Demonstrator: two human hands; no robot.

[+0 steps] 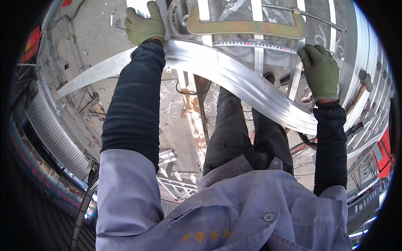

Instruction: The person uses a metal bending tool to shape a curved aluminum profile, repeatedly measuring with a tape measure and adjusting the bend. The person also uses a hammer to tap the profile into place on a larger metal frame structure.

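My left hand [145,26], in a green work glove, is at the top left, its thumb and fingers on either side of a pale metal bar [139,4]. At the right, my right hand [321,70], gloved alike, has its fingers closed on the right end of a white tape measure [255,44]. The tape stretches leftward over metal strips; its case does not show. Just beyond it lies a gold-coloured C-clamp [247,28] with a long screw. Nearer me, a wide curved silver metal profile [234,79] arcs between my forearms.
My legs [230,129] stand beneath the curved profile. A rusty, paint-worn beam [194,115] runs under it. To the right lie a hammer [365,81] and long pale profiles [363,37]. Metal offcuts [166,158] lie on the floor, and a ribbed panel [52,125] is at the left.
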